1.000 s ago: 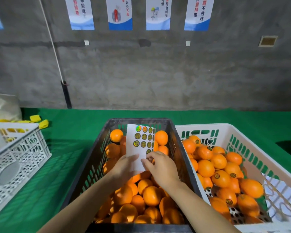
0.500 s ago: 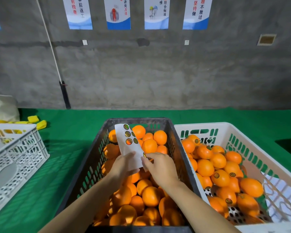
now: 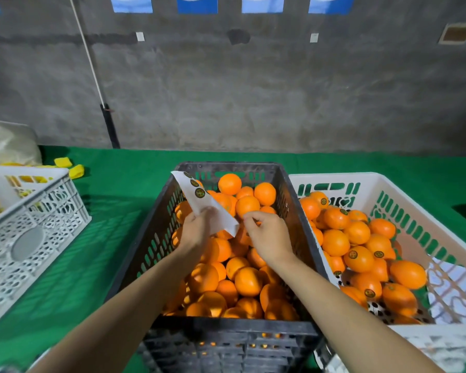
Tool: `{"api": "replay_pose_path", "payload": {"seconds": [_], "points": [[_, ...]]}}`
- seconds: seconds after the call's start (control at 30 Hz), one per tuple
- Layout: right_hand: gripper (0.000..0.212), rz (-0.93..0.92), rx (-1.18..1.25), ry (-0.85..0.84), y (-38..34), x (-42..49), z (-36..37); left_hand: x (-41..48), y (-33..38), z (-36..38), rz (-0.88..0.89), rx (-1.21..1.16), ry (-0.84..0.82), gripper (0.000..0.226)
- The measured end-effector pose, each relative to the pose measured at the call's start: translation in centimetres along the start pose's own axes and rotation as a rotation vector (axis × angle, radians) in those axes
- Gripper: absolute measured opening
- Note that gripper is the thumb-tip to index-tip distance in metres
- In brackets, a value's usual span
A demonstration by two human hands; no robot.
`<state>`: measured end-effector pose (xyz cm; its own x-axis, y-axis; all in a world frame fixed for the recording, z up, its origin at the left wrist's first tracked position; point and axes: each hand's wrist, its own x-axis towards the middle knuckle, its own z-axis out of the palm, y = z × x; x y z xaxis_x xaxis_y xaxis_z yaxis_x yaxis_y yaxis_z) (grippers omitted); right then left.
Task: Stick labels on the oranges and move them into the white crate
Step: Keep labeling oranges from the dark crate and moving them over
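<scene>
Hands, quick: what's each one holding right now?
Left hand: grips the label sheet.
Right hand: fingertips pinched together; what they hold cannot be told.

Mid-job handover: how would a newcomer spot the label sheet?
Find the black crate of oranges in the middle of the green table. Over its left side the left hand holds a white paper strip, the label sheet. Among the oranges, only it is white, with round dark stickers at its far end.

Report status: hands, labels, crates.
Left hand holds label sheet. Right hand pinched beside it, label unseen. Labelled oranges in white crate; unlabelled oranges in black crate. Path clear.
</scene>
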<state>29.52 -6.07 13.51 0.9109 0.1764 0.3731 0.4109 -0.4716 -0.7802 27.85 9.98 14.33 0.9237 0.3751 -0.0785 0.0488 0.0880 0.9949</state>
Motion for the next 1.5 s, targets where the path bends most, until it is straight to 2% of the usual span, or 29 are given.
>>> {"api": "replay_pose_path", "payload": {"seconds": [0.07,0.17,0.27,0.37,0.5,0.67,0.8,0.87,0.93,1.07,1.27,1.33,1.4,1.47,1.5], "points": [[0.030,-0.045,-0.002,-0.059,-0.3,-0.5,0.4,0.2,-0.2,-0.2,-0.019,-0.001,0.016,0.016],[0.025,-0.037,-0.020,-0.071,-0.5,-0.7,0.9,0.0,-0.6,0.0,-0.012,0.015,-0.057,0.011],[0.029,-0.017,0.002,-0.064,-0.4,-0.4,0.7,-0.2,-0.6,0.0,0.004,0.012,-0.138,0.015],[0.032,-0.020,0.025,-0.075,-0.3,-0.3,0.7,-0.3,-0.6,0.0,0.002,-0.022,-0.150,0.015],[0.017,-0.001,0.001,-0.020,-0.2,-0.2,1.0,-0.5,-0.5,-0.2,0.053,0.004,-0.146,0.017],[0.039,-0.031,-0.093,-0.018,0.0,-0.1,1.1,-0.4,-0.3,-0.4,0.098,-0.014,-0.138,0.033],[0.038,-0.060,-0.243,-0.010,0.3,-0.1,1.1,-0.3,-0.4,-0.2,0.086,-0.008,-0.181,0.033],[0.029,-0.057,-0.208,-0.001,0.1,0.0,1.1,-0.2,-0.6,-0.3,0.078,-0.008,-0.199,0.032],[0.022,-0.062,-0.073,-0.014,-0.1,0.0,1.0,0.0,-0.6,-0.2,0.070,-0.007,-0.193,0.031],[0.042,0.036,0.205,-0.087,-0.9,-0.2,0.7,0.3,-0.8,-0.3,0.035,-0.025,-0.133,0.027],[0.040,0.158,0.376,-0.125,-0.7,0.1,0.4,0.5,-0.9,-0.4,0.065,-0.048,-0.131,0.025],[0.038,0.198,0.355,-0.071,-0.4,0.2,0.4,0.4,-0.8,-0.3,0.077,-0.067,-0.136,0.024],[0.033,0.209,0.237,0.031,-0.2,0.3,0.2,0.6,-0.6,-0.3,0.057,-0.101,-0.110,0.026],[0.024,0.189,0.149,0.108,-0.4,0.1,0.0,0.9,-0.2,-0.5,0.019,-0.142,-0.034,0.028],[0.020,0.151,0.135,0.093,-0.7,-0.1,-0.2,1.1,-0.1,-0.7,0.002,-0.156,0.010,0.029]]}}
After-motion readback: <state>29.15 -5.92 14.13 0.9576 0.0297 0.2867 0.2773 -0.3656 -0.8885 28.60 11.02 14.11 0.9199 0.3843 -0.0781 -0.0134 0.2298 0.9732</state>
